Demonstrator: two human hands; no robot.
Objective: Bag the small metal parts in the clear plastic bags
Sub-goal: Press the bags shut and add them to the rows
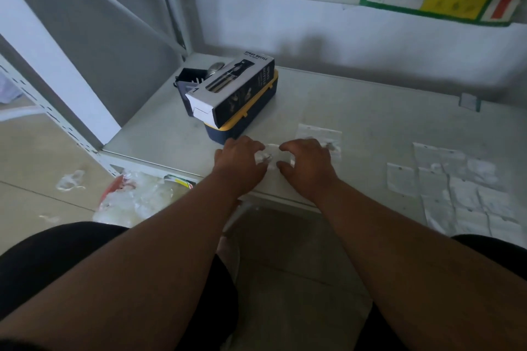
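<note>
Left hand (239, 158): fingers curled, pinching the left edge of a small clear bag (269, 155).
Right hand (306, 164): fingers and thumb curled round the same bag's right edge.
Bag position: held between both hands, just over the front part of the grey shelf (370, 111).
Bag contents: could not tell; blurred.
Filled bag (319, 138): lay flat just behind the right hand, small dark parts inside.
Bag sheets (467, 191): spread flat at the shelf's right.
Spray bottle box (231, 88): rested on a blue and yellow case (245, 120), behind the left hand.
</note>
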